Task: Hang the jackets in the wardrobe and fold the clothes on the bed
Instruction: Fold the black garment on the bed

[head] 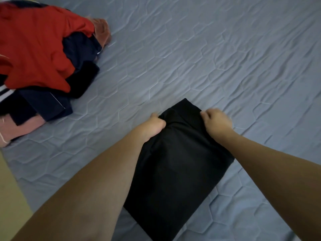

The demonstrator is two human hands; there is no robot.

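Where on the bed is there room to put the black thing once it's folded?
The blue bedspread is bare beyond both hands and right of the black garment. The far left is crowded with the clothes pile.

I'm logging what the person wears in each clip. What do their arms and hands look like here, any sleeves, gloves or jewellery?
Both forearms are bare as far as the picture shows: no sleeves in view. The left hand and right hand wear no gloves, and no rings, watch or bracelets are visible.
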